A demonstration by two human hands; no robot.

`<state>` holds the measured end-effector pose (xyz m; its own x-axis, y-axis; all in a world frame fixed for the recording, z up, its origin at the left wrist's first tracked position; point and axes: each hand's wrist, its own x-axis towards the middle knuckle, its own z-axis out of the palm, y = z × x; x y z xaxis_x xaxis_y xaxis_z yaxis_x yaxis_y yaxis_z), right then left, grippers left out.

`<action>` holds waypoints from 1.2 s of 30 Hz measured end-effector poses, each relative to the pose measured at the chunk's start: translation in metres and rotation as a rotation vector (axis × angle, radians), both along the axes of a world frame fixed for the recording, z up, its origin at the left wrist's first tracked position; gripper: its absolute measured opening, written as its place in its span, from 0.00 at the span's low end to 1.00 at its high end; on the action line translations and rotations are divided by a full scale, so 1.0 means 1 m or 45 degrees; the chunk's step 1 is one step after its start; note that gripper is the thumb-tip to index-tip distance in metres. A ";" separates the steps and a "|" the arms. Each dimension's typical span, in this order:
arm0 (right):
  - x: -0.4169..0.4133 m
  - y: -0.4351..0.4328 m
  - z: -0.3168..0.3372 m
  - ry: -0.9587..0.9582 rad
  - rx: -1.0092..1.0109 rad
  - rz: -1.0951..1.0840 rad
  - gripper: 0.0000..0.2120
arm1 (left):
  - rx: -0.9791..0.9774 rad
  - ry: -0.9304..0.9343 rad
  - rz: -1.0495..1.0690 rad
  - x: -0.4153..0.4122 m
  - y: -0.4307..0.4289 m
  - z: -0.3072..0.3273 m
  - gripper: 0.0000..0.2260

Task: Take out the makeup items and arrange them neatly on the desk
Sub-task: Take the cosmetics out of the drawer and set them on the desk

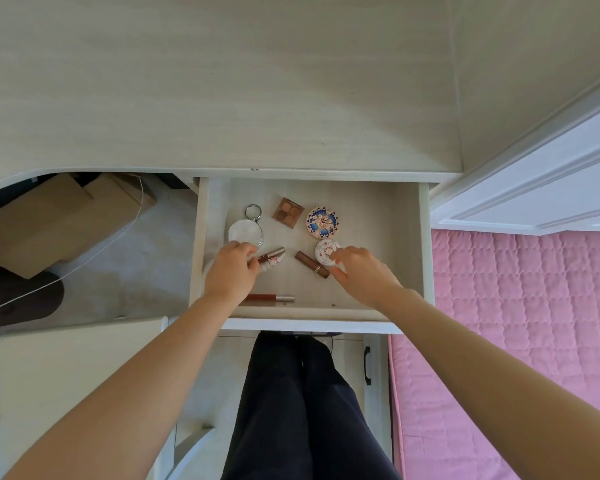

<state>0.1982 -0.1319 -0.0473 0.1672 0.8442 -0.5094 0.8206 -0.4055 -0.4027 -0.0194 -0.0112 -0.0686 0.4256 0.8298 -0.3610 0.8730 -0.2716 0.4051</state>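
The open drawer under the pale wooden desk holds several makeup items. My left hand grips the near end of a brown lip gloss tube with a silver cap, and a small white tube lies against it. My right hand pinches the near edge of a small white floral compact, beside a brown lipstick. Farther back lie a round white mirror with a metal ring, a square brown eyeshadow palette and a blue patterned round compact. A red lip pen lies by the drawer's front.
A cardboard box and a white cable are under the desk at left. A pink quilted bed is to the right, with a white door above it. My legs in dark trousers are below the drawer, and a white seat stands at lower left.
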 end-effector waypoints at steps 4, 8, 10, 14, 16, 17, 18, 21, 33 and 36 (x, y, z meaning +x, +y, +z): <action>0.008 0.029 -0.022 0.088 -0.036 -0.285 0.15 | 0.003 0.124 0.019 0.019 0.021 -0.024 0.17; 0.013 0.057 -0.044 0.155 -0.069 -0.656 0.17 | 0.029 0.081 0.138 0.032 0.040 -0.040 0.16; 0.013 0.068 -0.055 0.155 -0.130 -0.768 0.21 | 0.049 0.131 0.146 0.034 0.045 -0.048 0.17; 0.007 0.082 -0.074 0.033 -0.220 -0.719 0.28 | 0.002 0.161 0.177 0.031 0.049 -0.063 0.24; 0.003 0.087 -0.079 -0.030 -0.228 -0.693 0.32 | 0.010 0.152 0.195 0.028 0.048 -0.067 0.26; 0.001 0.089 -0.081 -0.058 -0.228 -0.679 0.33 | 0.034 0.148 0.182 0.027 0.047 -0.069 0.26; 0.000 0.091 -0.082 -0.088 -0.229 -0.661 0.34 | 0.058 0.140 0.169 0.027 0.046 -0.069 0.26; -0.003 0.095 -0.083 -0.177 -0.232 -0.617 0.35 | 0.078 0.101 0.191 0.028 0.044 -0.070 0.26; -0.016 0.097 -0.082 -0.114 0.005 -0.611 0.33 | 0.028 -0.148 0.287 0.030 0.041 -0.065 0.29; -0.019 0.096 -0.081 -0.023 0.055 -0.618 0.34 | -0.029 -0.230 0.274 0.029 0.041 -0.064 0.27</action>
<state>0.1793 -0.0357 -0.1283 0.5552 0.6869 -0.4690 0.5479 -0.7263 -0.4150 0.0092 0.0303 -0.1327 0.2996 0.9005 -0.3153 0.8229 -0.0766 0.5630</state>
